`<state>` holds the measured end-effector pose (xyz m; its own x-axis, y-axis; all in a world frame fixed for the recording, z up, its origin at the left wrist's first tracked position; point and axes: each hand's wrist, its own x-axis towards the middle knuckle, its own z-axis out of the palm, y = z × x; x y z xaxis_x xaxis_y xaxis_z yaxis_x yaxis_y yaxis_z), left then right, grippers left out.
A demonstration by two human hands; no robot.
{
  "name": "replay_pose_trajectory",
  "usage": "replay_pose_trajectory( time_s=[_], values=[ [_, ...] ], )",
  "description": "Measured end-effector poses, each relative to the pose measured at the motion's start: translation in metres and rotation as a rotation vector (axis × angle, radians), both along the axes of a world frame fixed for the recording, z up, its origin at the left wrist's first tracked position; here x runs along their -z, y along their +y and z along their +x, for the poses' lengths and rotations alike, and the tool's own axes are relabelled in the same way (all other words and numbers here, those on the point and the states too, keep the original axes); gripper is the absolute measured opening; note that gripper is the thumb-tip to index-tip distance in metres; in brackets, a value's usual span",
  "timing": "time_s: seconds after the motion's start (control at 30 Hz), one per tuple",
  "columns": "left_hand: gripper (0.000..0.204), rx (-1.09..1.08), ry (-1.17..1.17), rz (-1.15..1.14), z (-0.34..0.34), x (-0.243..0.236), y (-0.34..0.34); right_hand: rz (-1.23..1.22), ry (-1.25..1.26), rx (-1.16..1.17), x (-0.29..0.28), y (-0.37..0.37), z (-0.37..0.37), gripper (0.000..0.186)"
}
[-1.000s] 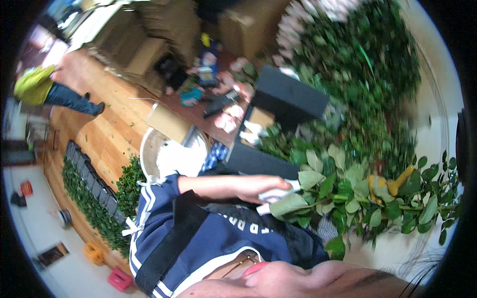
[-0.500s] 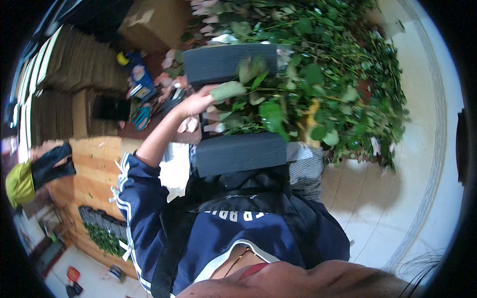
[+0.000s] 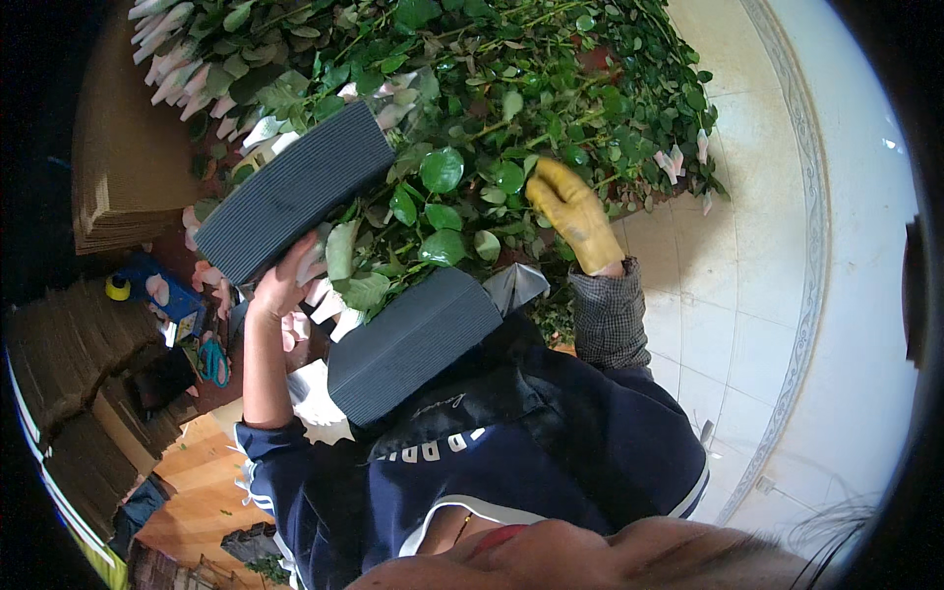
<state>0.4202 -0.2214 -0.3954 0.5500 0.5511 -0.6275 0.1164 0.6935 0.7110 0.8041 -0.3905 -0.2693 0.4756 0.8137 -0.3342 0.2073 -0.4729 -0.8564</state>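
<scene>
My left hand (image 3: 278, 285) is closed at the lower edge of a dark ribbed corrugated cardboard flap (image 3: 295, 192), beside pale pink wrapped rose heads (image 3: 324, 300). A second dark corrugated flap (image 3: 413, 339) lies nearer my body. Leafy rose stems (image 3: 442, 206) lie between the two flaps, their leaves reaching out to the right. My right hand (image 3: 572, 211), in a yellow glove with a checked sleeve cover, has its fingers curled around stems at the leafy end. Leaves partly hide its fingertips.
A large heap of roses (image 3: 551, 59) covers the far side. Stacked brown cardboard (image 3: 69, 339) stands at the left, near teal-handled scissors (image 3: 213, 361) and a blue box (image 3: 177, 300). A white tiled floor (image 3: 733, 344) and wall lie to the right.
The view has turned, and the flaps now slant. My left hand has gone from a leaf between the flaps to the far flap's edge. My right glove, partly hidden before, shows plainly.
</scene>
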Motion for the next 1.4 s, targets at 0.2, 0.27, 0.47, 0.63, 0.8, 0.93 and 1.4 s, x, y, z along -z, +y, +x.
replay_pose_trajectory(
  time_s=[0.2,0.27,0.47,0.63,0.8,0.93,1.4],
  values=[
    [0.078,-0.017,-0.001,-0.043,0.003,-0.004,-0.013,0.448,-0.855,-0.299,0.056,0.085,-0.004,0.042],
    [0.074,-0.030,0.142,0.081,0.017,-0.043,-0.030,0.173,-1.031,-0.396,0.115,0.072,0.009,0.041],
    [0.079,-0.107,0.093,0.232,0.003,0.003,-0.053,-0.116,-0.977,-0.376,0.076,0.048,-0.037,0.047],
    [0.073,-0.154,0.284,0.250,0.009,-0.022,-0.042,0.085,-0.838,-0.311,0.119,0.065,-0.015,0.078],
    [0.069,0.039,0.010,0.288,-0.006,-0.007,-0.028,-0.057,-0.910,-0.384,0.155,0.068,-0.001,0.068],
    [0.062,-0.056,-0.068,0.410,-0.027,0.002,-0.050,0.082,-0.456,-0.466,0.160,0.064,0.043,0.067],
    [0.054,-0.090,0.691,1.115,-0.025,-0.006,-0.065,0.470,-0.632,-1.549,0.023,0.125,-0.217,0.046]
  ],
)
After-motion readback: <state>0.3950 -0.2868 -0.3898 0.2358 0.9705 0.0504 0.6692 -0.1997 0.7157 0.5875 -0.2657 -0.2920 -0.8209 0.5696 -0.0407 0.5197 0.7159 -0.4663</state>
